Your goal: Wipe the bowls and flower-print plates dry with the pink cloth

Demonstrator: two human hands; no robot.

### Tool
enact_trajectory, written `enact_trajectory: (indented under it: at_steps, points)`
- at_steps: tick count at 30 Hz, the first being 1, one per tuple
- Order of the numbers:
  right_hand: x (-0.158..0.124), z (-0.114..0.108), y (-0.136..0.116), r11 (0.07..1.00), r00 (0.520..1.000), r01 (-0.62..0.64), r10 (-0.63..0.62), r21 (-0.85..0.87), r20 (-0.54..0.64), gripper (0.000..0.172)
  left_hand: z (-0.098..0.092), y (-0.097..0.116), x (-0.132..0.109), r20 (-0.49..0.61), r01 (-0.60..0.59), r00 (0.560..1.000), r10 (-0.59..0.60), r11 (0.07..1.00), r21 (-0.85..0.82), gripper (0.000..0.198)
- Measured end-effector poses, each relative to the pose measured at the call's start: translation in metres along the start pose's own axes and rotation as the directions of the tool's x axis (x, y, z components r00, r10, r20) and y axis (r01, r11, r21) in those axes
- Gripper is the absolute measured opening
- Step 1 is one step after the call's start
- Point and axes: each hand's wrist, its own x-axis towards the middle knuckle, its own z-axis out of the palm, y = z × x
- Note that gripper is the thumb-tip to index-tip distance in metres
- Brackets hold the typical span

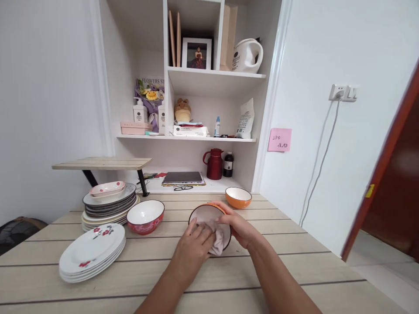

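Observation:
A bowl [203,211] with a white inside, a dark rim and an orange outside is tilted toward me over the middle of the table. My right hand [238,223] grips its right side, thumb inside the rim and fingers behind. Inside the bowl, my left hand [197,242] presses a pale cloth [218,245] against the inner wall; part of the cloth hangs over the near rim. Another orange bowl [238,198] stands upright behind my right hand. To the left stands a red patterned bowl [145,218] with a white inside.
A stack of white flower-patterned plates [93,250] lies at the left front. Behind it is a taller plate stack [109,205] topped by a pink dotted dish [107,188], beside a small raised wooden shelf [101,163]. A red jug [214,164] and a laptop [182,177] occupy the cabinet's lowest level.

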Motion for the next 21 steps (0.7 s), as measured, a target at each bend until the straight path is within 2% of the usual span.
enact_trajectory:
  at_steps: [2,5,7,10,14,17,19,21]
  points:
    - [-0.001,-0.004,-0.001,0.999,1.0,-0.027,0.028,-0.039,0.012,0.057,-0.004,-0.001,0.0,0.023,0.027,0.999,-0.028,0.998,0.051,0.038]
    - [0.003,0.0,0.002,0.995,0.996,-0.091,0.09,-0.037,-0.024,0.055,-0.01,0.001,0.002,0.039,0.134,0.989,-0.142,0.98,0.148,0.051]
    - [0.006,0.007,0.006,0.995,0.99,-0.1,0.1,0.007,-0.099,0.058,-0.012,0.005,0.004,0.052,0.198,0.976,-0.212,0.96,0.198,0.054]
    - [0.01,0.019,0.011,0.998,0.968,0.001,0.014,0.059,-0.25,0.068,-0.015,0.011,0.01,0.122,0.272,0.947,-0.298,0.942,0.195,0.042]
    - [0.012,0.028,0.016,0.986,0.919,0.163,-0.139,0.032,-0.369,0.073,-0.026,0.017,0.015,0.173,0.419,0.896,-0.409,0.907,-0.025,0.028]
    - [0.016,0.026,0.017,0.974,0.854,0.225,-0.202,-0.01,-0.48,0.071,-0.035,0.021,0.014,0.261,0.499,0.86,-0.438,0.829,-0.252,0.024]
    - [0.02,0.02,0.018,0.964,0.805,0.265,-0.212,0.016,-0.555,0.066,-0.039,0.024,0.011,0.359,0.51,0.848,-0.391,0.784,-0.353,0.037]
    - [0.022,0.013,0.018,0.947,0.782,0.294,-0.161,0.128,-0.602,0.06,-0.041,0.026,0.009,0.416,0.456,0.864,-0.285,0.793,-0.404,0.06]
